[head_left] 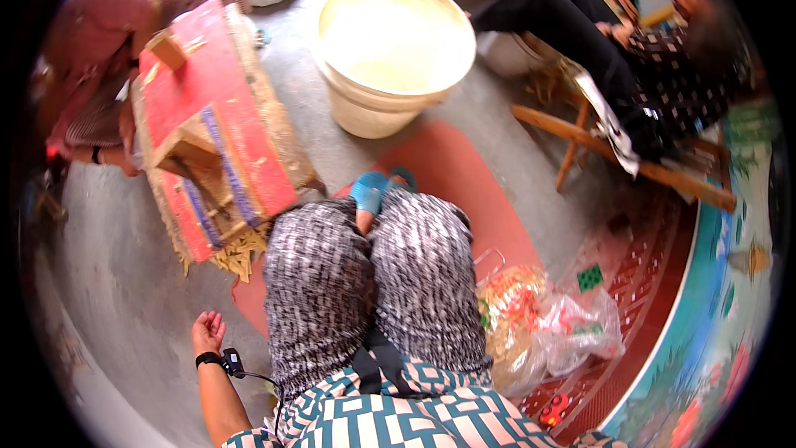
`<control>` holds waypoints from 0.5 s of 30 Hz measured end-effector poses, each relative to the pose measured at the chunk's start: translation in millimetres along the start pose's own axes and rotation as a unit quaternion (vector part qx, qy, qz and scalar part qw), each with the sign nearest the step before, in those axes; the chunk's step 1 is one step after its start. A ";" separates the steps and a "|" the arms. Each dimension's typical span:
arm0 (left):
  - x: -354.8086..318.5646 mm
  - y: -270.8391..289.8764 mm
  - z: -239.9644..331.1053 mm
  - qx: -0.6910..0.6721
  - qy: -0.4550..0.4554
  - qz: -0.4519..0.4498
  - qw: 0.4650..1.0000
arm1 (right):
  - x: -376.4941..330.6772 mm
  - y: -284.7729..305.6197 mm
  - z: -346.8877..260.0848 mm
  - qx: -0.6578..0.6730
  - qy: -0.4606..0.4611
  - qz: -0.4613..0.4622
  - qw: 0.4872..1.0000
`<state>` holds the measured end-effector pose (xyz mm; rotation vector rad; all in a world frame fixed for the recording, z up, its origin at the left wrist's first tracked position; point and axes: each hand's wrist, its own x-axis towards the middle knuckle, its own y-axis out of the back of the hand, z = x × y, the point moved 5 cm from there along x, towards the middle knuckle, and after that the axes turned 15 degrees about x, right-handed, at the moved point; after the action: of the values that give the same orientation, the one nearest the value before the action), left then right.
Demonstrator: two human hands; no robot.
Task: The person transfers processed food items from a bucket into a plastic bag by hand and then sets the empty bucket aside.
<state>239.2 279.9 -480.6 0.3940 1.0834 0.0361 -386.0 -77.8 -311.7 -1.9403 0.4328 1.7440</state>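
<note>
My left hand [209, 332] hangs low at my left side, over the grey floor, with a black band and a small wired device [233, 362] at the wrist. Its fingers are loosely bent and apart, and I see nothing in them. Nearest to it is the red-topped low table [267, 168], beyond my left knee. A wooden frame [195, 158] with blue-purple strips lies on that table, and a small wooden block [167, 50] stands at its far end. Yellowish strips [238, 255] lie along the near edge. My right hand is out of view.
A large cream bucket [377, 116] stands ahead of my feet. One person [108, 25] sits left of the table; another [688, 58] sits at the far right by a wooden stool [613, 149]. Clear plastic bags [580, 323] lie right of my legs on a red mat [647, 282].
</note>
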 end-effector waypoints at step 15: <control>-34.7 -49.2 13.1 0.012 0.007 -0.022 1.000 | -8.7 45.6 -76.0 -0.063 -0.013 0.074 0.995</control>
<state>226.1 222.6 -462.0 0.3911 1.1058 -0.0126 -348.6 -158.3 -305.2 -2.0165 0.4780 1.9296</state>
